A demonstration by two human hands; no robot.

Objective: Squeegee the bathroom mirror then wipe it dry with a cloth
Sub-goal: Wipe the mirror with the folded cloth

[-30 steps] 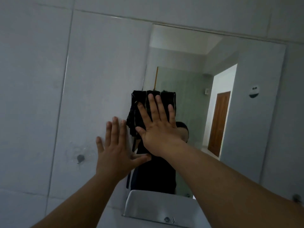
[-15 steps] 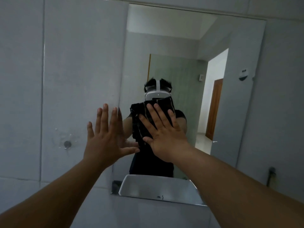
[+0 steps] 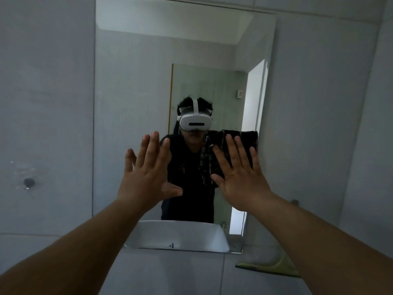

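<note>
Against the bathroom mirror (image 3: 131, 103), your right hand (image 3: 240, 179) spreads straight fingers (image 3: 232, 150) flat over the dark cloth (image 3: 244, 141), pinning it to the glass near the right edge, a hold that looks suited to spreading pressure across the fabric so it drags evenly over the surface rather than bunching. Your left hand (image 3: 146, 173) is raised beside it, fingers likewise straight and splayed, gripping nothing; whether its palm actually touches the glass cannot be told from this angle, though it seems placed to steady you as you lean in. Both forearms reach up from the lower corners of the view. Below the mirror's bottom edge, a pale green squeegee (image 3: 270, 268) lies partly hidden behind your right forearm, set down and untouched, which suggests the squeegee pass is done and the drying stage is in hand. Reflected in the glass are a white basin (image 3: 180, 235), a bright doorway (image 3: 253, 116), and a person in a white headset (image 3: 195, 121). A small dark fitting (image 3: 29, 183) sits on the tiled wall (image 3: 42, 81) to the left.
</note>
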